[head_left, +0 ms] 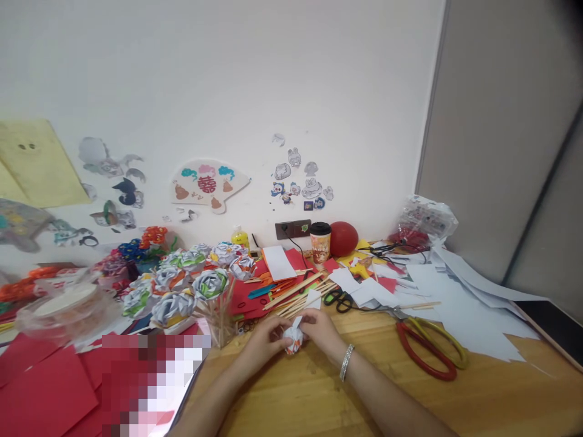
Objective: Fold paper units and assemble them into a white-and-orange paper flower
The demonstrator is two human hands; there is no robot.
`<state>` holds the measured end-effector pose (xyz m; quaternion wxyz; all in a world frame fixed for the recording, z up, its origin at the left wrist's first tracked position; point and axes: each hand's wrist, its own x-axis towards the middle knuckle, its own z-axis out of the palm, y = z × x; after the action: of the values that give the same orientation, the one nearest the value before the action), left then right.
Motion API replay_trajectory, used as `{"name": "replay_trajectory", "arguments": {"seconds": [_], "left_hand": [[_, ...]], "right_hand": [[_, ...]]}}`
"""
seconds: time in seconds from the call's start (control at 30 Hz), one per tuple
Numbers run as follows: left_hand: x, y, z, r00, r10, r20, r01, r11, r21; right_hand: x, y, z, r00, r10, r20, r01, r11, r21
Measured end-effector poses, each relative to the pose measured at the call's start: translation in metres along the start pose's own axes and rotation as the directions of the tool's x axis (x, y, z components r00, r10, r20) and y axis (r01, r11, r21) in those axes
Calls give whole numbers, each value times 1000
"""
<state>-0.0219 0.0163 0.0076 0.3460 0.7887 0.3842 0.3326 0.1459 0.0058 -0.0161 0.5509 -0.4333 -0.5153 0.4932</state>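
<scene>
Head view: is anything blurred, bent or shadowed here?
In the head view, a pixelated block masks red paper lower left; the grey panel bows and the top right corner darkens; light is soft, with faint shadows under the left hand, right hand and paper flower.

A home craft corner: a wooden table (pixel 319 394) strewn with red paper (pixel 40 388) at eight o'clock, paper roses (pixel 182 285) at nine, scissors (pixel 428 349) at four, and cartoon stickers (pixel 300 182) on the wall (pixel 273 73) at twelve.

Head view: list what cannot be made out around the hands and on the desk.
All in the head view:
- paper piece: mostly covered by the left hand and right hand, shape unclear.
- red paper, lower left: a blurred block hides what lies there.
- wall stickers: too small to make out.
</scene>
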Motion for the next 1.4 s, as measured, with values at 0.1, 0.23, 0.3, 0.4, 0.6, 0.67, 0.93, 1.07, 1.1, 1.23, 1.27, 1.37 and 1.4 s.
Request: {"name": "replay_trajectory", "arguments": {"seconds": [0.1, 0.23, 0.3, 0.4, 0.6, 0.67, 0.93, 1.07, 1.1, 1.23, 1.27, 1.37, 1.4], "left_hand": [[-1, 6, 0, 1000, -10, 9, 10, 1000, -27], [-2, 17, 1, 999, -32, -23, 31, 998, -49], [-1, 19, 3, 997, -47, -63, 47, 999, -3], [0, 17, 8, 988, -63, -142, 70, 997, 41], [-1, 14, 10, 989, 14, -147, 2, 994, 105], [-2, 15, 9, 989, 28, -148, -9, 992, 128], [-1, 16, 2, 996, 31, -89, -32, 999, -10], [-1, 20, -4, 999, 45, -8, -45, 982, -184], [-1, 20, -5, 999, 34, 8, -31, 972, -233], [-5, 19, -4, 988, -90, 128, 137, 894, -426], [-6, 18, -3, 982, -110, 151, 169, 873, -458], [-7, 14, 2, 974, -134, 181, 207, 846, -492], [-7, 13, 3, 974, -137, 182, 210, 849, -486]], "right_hand": [[0, 0, -1, 1000, 6, 0, -6, 1000, -11], [-2, -4, 1, 1000, 2, 21, -2, 999, -34], [-4, -6, 3, 1000, -1, 26, 2, 999, -47], [-6, -8, 7, 1000, -4, 29, 6, 998, -62], [-6, -6, 6, 998, -11, 61, 15, 997, -70], [-6, -6, 5, 997, -20, 76, 26, 996, -80], [-10, -19, -2, 976, -74, 206, 98, 989, -107], [-11, -33, -11, 940, -71, 334, 108, 990, -94], [-11, -36, -14, 929, -65, 364, 103, 991, -85], [-9, -41, -22, 905, -47, 423, 99, 990, -101], [-9, -40, -22, 905, -33, 425, 91, 989, -116], [-9, -37, -20, 909, 30, 416, 24, 992, -123], [-10, -35, -18, 911, 48, 409, 3, 992, -122]]}}
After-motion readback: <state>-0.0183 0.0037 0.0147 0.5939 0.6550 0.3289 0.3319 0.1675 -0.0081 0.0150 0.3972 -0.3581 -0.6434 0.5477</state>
